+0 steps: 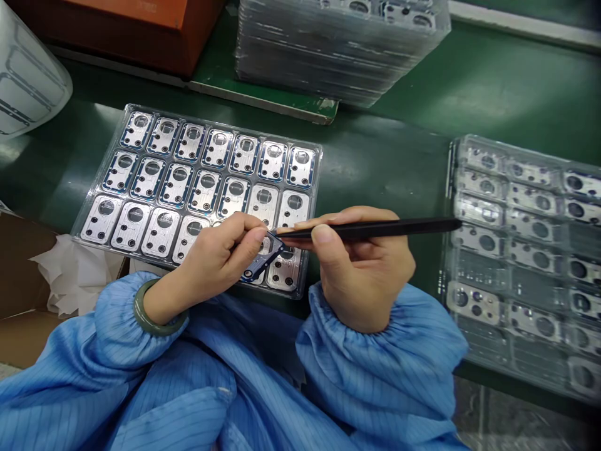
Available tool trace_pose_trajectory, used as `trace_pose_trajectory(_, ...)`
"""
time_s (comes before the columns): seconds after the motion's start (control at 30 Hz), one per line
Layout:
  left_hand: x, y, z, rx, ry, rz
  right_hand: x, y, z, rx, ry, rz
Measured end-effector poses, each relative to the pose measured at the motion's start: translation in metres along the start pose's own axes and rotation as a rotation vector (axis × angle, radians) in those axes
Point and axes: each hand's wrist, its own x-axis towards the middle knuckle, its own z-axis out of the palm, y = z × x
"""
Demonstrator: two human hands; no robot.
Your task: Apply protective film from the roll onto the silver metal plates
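Between thumb and fingers, my left hand (pixel 217 255) holds a small metal plate with a dark blue edge (pixel 263 258), tilted above the near right part of a clear tray (pixel 101 164). Rows of silver plates with round windows fill that tray, several with blue rims. My right hand (pixel 364 266) is closed around black tweezers (pixel 375 229), which lie almost level. The tweezers' tip points left and meets the upper corner of the held plate, close to my left fingertips. Whether the tip grips anything is too small to tell.
At the right lie clear trays (pixel 504 275) with silver plates and some bare pockets. A tall stack of clear trays (pixel 328 53) stands at the back, beside an orange box (pixel 117 31). A white container (pixel 32 75) and crumpled paper (pixel 77 272) are at the left.
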Motion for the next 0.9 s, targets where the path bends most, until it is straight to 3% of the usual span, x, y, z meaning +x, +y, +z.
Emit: trace_pose_trajectory(0.9, 0.0019, 0.0032, 0.0005, -0.09, 0.047, -0.024, -0.0002, -0.0012, -0.0009, -0.001, -0.011, -0.009)
